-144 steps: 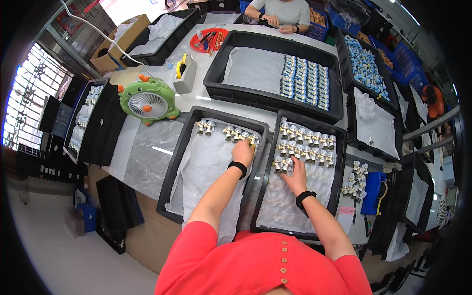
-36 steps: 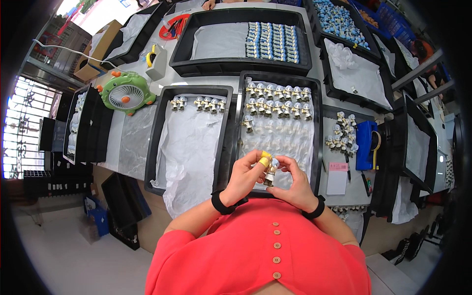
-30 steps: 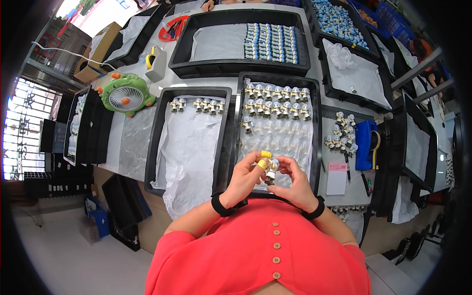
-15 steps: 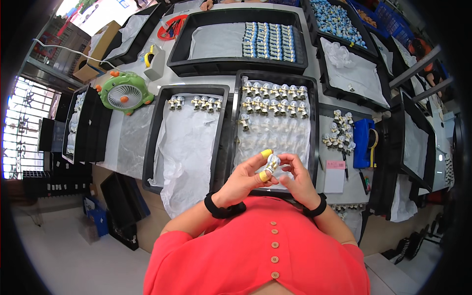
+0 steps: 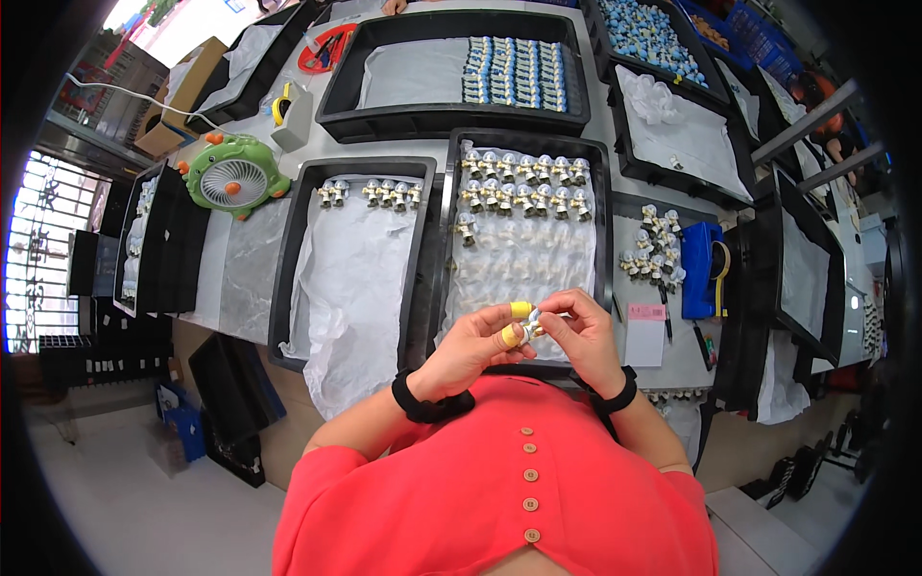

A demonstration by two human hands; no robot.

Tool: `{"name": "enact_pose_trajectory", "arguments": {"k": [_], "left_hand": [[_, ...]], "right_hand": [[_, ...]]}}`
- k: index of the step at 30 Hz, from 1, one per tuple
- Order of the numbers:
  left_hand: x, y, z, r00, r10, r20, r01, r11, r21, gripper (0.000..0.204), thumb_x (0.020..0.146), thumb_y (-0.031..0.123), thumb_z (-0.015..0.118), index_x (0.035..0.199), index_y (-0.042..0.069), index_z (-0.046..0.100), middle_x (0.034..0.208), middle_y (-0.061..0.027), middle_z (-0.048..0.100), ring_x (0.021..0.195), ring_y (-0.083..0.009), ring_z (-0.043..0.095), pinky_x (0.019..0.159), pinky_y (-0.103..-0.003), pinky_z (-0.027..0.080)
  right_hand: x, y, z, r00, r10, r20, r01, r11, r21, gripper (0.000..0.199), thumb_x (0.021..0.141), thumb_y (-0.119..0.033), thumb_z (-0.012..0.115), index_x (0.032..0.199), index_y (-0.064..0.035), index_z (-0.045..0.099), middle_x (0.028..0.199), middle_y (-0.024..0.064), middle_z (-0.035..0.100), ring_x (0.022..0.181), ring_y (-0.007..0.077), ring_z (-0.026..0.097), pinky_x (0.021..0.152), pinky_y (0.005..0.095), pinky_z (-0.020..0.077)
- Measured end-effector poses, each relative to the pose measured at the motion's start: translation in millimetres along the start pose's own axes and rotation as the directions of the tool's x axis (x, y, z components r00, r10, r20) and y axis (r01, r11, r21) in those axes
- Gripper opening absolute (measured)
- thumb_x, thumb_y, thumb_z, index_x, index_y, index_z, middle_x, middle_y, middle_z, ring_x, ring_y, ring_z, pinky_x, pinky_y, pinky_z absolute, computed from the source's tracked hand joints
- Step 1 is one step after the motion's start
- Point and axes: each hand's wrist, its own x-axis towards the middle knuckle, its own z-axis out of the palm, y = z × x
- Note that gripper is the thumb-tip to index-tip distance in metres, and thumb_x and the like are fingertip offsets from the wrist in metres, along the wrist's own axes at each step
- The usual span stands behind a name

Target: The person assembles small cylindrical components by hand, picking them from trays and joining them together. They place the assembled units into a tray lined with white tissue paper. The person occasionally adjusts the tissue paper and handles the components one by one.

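Observation:
A small white-and-blue figurine [image 5: 532, 324] is pinched between the thumb and forefinger of my left hand [image 5: 471, 348], both wrapped in yellow tape. My right hand [image 5: 584, 338] closes on the same figurine from the other side, its fingertips covering part of it. Both hands are above the near end of a black tray [image 5: 603, 240] lined with thin white sheeting. At that tray's far end stand rows of similar figurines [image 5: 523, 200], while more of them show faintly under the sheet in the middle.
To the left is another paper-lined black tray [image 5: 288, 250] with several figurines, then a green fan [image 5: 233, 178]. On the right lie loose figurines [image 5: 653, 252], a blue tape dispenser [image 5: 702, 272], a notepad [image 5: 644, 338] and pens. A larger tray [image 5: 336, 120] of blue-and-white pieces stands behind.
My right fingers have come in from open beside the figurine to grip it. The figurine has tilted, and the whole view has shifted slightly.

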Motion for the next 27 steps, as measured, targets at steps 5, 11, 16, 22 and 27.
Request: {"name": "enact_pose_trajectory", "arguments": {"k": [5, 11, 16, 22, 27], "left_hand": [[-0.8, -3.2, -1.9, 1.000, -0.020, 0.012, 0.020, 0.999, -0.032, 0.047, 0.090, 0.032, 0.056, 0.124, 0.001, 0.049, 0.111, -0.0091, 0.058, 0.091, -0.0158, 0.060, 0.082, -0.027, 0.050], [-1.9, -7.2, -2.1, 1.000, -0.001, 0.010, 0.002, 0.997, -0.075, 0.047, 0.090, 0.033, 0.055, 0.124, 0.001, 0.048, 0.113, -0.0103, 0.058, 0.096, -0.0174, 0.060, 0.085, -0.028, 0.050], [-0.8, -5.6, 0.9, 0.999, 0.004, 0.048, 0.001, 0.994, -0.105, 0.049, 0.089, 0.026, 0.058, 0.131, 0.005, 0.042, 0.114, -0.0103, 0.057, 0.099, -0.0192, 0.059, 0.086, -0.028, 0.049], [0.0, -4.7, 5.3, 0.994, -0.013, 0.112, 0.021, 0.997, -0.071, 0.064, 0.086, 0.018, 0.064, 0.139, 0.012, 0.030, 0.117, -0.0091, 0.052, 0.104, -0.0205, 0.057, 0.085, -0.027, 0.048], [1.9, -5.6, 7.2, 0.992, 0.000, 0.126, 0.008, 0.998, -0.066, 0.067, 0.085, 0.018, 0.065, 0.140, 0.013, 0.026, 0.121, -0.0098, 0.047, 0.105, -0.0209, 0.056, 0.086, -0.027, 0.047]], "right_hand": [[-1.9, 4.6, -4.1, 1.000, -0.015, -0.002, 0.015, 0.996, -0.085, 0.008, 0.086, -0.007, 0.061, 0.087, 0.0010, 0.062, 0.086, 0.0049, 0.057, 0.073, 0.0099, 0.059, 0.063, 0.0219, 0.0491], [-3.6, 4.7, -6.2, 1.000, -0.025, -0.012, 0.023, 0.989, -0.144, 0.009, 0.086, -0.007, 0.061, 0.089, 0.0009, 0.063, 0.084, 0.0049, 0.058, 0.074, 0.0095, 0.059, 0.064, 0.0217, 0.0492], [-3.9, -2.2, -2.1, 0.999, -0.028, -0.019, 0.027, 0.999, -0.033, 0.011, 0.086, -0.006, 0.060, 0.094, 0.0005, 0.065, 0.091, 0.0055, 0.059, 0.078, 0.0097, 0.060, 0.068, 0.0213, 0.0503], [-1.5, -3.1, -5.5, 0.998, -0.052, 0.022, 0.054, 0.995, -0.082, 0.014, 0.085, -0.005, 0.060, 0.096, -0.0003, 0.066, 0.094, 0.0059, 0.060, 0.079, 0.0103, 0.061, 0.070, 0.0215, 0.0506], [0.0, -6.0, -5.6, 0.997, -0.077, 0.016, 0.078, 0.991, -0.111, 0.013, 0.085, -0.004, 0.060, 0.095, -0.0002, 0.067, 0.095, 0.0063, 0.061, 0.079, 0.0110, 0.061, 0.070, 0.0220, 0.0509]]}}
